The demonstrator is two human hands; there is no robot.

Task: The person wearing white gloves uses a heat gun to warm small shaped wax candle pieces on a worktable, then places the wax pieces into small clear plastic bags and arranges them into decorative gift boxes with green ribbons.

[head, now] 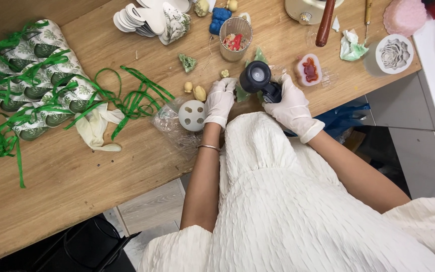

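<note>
A long wooden worktable (76, 166) is filling most of the room's view, and a person in a white crinkled dress is leaning over its near edge. At the far left, a cluster of leaf-printed paper cups (36, 75) is sitting tangled in green ribbon (127, 100). Both hands are wearing white gloves. The right hand (292, 107) is wrapping closed around the handle of a black heat gun (258, 79), whose round dark barrel is standing up just left of that hand, between the two gloves. The left hand (221, 99) is pressing flat, fingers loosely curled, on a pale green wax piece (241, 93) directly beneath the gun. A white round mould (193, 115) is lying beside the left wrist.
</note>
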